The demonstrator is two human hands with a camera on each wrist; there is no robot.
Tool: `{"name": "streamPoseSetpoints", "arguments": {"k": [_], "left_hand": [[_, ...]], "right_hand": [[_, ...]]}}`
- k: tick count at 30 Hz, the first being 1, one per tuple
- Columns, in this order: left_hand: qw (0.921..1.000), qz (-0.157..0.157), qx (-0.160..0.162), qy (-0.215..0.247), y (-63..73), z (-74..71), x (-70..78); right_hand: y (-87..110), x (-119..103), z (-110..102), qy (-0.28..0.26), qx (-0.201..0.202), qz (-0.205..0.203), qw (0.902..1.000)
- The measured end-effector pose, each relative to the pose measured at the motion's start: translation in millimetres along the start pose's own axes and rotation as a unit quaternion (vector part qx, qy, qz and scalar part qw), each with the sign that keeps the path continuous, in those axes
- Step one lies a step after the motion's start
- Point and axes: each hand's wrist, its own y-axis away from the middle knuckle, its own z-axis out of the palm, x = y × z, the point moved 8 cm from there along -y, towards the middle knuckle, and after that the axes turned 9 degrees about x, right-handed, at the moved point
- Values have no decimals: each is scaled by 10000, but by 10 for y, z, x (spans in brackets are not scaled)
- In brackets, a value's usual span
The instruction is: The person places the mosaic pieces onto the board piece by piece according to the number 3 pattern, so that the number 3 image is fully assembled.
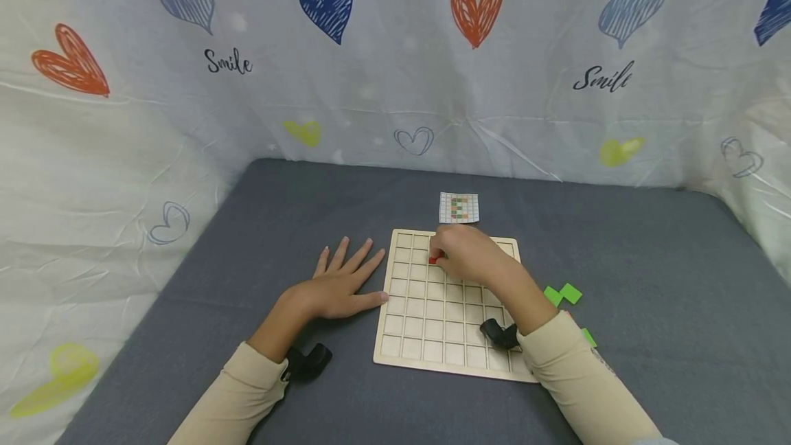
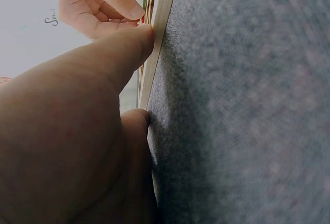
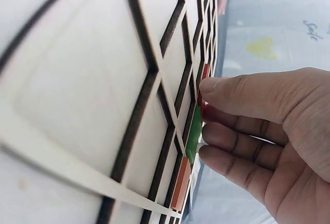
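A pale wooden grid board (image 1: 426,349) lies on the grey tabletop. With fingers spread, my left hand (image 1: 338,292) rests flat at its left side, the thumb touching the board's edge. My right hand (image 1: 472,253) reaches over the far part of the grid and pinches a small red tile (image 1: 432,261) between thumb and finger, at a cell. In the right wrist view, a green tile (image 3: 194,136) and an orange tile (image 3: 180,184) sit in cells beside the red one. From the head view, the right hand covers those two tiles.
Behind the board lies a small printed grid card (image 1: 459,209) with coloured squares. Several loose green tiles (image 1: 571,293) lie to the right, partly hidden by the right forearm. A white curtain (image 1: 383,74) with hearts hangs around the table.
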Motion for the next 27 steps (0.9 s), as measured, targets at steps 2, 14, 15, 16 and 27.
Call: {"name": "streamPoseSetpoints", "arguments": {"k": [2, 14, 15, 16, 27], "left_hand": [[10000, -7, -4, 3, -1, 5, 0], [10000, -10, 15, -6, 7, -7, 3], [10000, -9, 16, -4, 8, -7, 3], [10000, -5, 16, 7, 8, -6, 3], [10000, -6, 48, -31, 9, -6, -4]], "right_hand": [[6, -2, 7, 16, -6, -18, 10000], [223, -23, -111, -186, 191, -343, 9991], [258, -11, -131, -233, 197, -358, 9989], [295, 7, -150, -242, 199, -349, 9989], [835, 456, -424, -143, 30, 848, 9963]]}}
